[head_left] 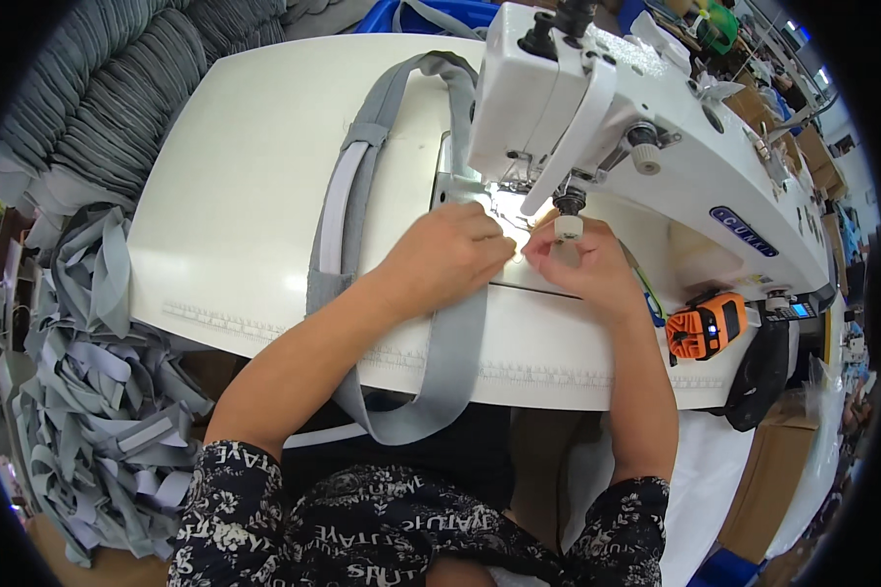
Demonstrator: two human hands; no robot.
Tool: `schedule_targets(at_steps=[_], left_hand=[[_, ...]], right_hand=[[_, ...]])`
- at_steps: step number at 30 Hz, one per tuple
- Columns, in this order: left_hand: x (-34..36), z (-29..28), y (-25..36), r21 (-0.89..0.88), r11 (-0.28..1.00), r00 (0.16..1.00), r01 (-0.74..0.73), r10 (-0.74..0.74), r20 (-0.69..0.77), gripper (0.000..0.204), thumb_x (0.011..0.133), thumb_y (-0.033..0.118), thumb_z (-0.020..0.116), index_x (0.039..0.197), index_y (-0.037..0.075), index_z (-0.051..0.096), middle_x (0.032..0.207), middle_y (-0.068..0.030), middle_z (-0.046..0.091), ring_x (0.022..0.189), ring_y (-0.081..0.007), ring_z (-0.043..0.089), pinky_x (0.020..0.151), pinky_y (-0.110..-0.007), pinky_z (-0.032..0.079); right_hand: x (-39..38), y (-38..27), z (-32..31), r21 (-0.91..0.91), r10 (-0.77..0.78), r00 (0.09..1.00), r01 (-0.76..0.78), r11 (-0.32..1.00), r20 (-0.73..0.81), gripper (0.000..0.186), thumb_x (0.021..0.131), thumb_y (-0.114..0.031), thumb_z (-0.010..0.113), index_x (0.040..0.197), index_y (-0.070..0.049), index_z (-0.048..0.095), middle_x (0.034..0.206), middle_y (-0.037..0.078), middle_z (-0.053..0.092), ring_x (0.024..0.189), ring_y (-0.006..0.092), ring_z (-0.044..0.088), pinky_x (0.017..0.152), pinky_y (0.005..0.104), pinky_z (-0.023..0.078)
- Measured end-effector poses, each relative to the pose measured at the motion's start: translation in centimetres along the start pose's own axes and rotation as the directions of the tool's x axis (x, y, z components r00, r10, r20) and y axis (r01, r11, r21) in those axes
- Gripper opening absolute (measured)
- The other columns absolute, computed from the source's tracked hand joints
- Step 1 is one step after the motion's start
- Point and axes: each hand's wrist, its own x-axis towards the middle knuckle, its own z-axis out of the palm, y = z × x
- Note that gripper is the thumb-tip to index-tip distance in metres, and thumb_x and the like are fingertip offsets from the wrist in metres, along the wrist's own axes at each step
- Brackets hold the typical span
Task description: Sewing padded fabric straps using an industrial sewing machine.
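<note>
My left hand is just left of the needle area of a white sewing machine, fingers curled; what they hold is hidden. A long grey strap loop with a pale strip runs under this hand and over the white sewing table. My right hand is below the machine's head, thumb and forefinger bent together at the lit plate; anything between them is too small to make out. A slim green-and-blue tool lies right of that hand.
Stacked grey fabric pieces are at upper left, with a heap of grey strips below. An orange-and-black device lies at the right of the table. A blue bin stands behind; a cardboard box is at lower right.
</note>
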Motion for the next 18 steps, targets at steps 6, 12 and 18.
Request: schedule_targets(at_steps=[6, 12, 18], left_hand=[[0.0, -0.3, 1.1, -0.275, 0.938, 0.977, -0.209, 0.215, -0.01, 0.016, 0.079, 0.008, 0.07, 0.096, 0.007, 0.069, 0.089, -0.0056, 0.066, 0.081, -0.0246, 0.063, 0.071, -0.037, 0.052], [0.4, -0.5, 2.8, -0.419, 0.845, 0.941, -0.333, 0.329, -0.084, 0.023, 0.077, 0.008, 0.074, 0.099, 0.007, 0.07, 0.084, -0.0027, 0.064, 0.066, -0.0205, 0.061, 0.057, -0.033, 0.047], [0.2, -1.1, 1.5, -0.097, 0.959, 0.954, -0.266, 0.248, -0.166, 0.006, 0.08, 0.005, 0.07, 0.085, 0.005, 0.072, 0.065, -0.0005, 0.062, 0.051, -0.0164, 0.055, 0.048, -0.03, 0.042]], right_hand=[[-0.1, 0.6, 1.2, -0.393, -0.014, 0.998, -0.014, 0.92, -0.067, 0.015, 0.078, -0.017, 0.072, 0.092, -0.012, 0.074, 0.088, 0.007, 0.067, 0.076, 0.0242, 0.057, 0.073, 0.0376, 0.047], [0.1, 1.6, 0.5, -0.681, -0.135, 0.969, -0.044, 0.731, -0.209, 0.015, 0.083, -0.018, 0.066, 0.095, -0.011, 0.072, 0.095, 0.008, 0.068, 0.085, 0.0297, 0.06, 0.076, 0.0425, 0.048], [0.2, 3.4, -2.2, -0.793, -0.337, 0.83, -0.19, 0.579, -0.445, 0.014, 0.085, -0.022, 0.067, 0.087, -0.008, 0.07, 0.087, 0.009, 0.068, 0.08, 0.029, 0.061, 0.073, 0.0415, 0.05]])
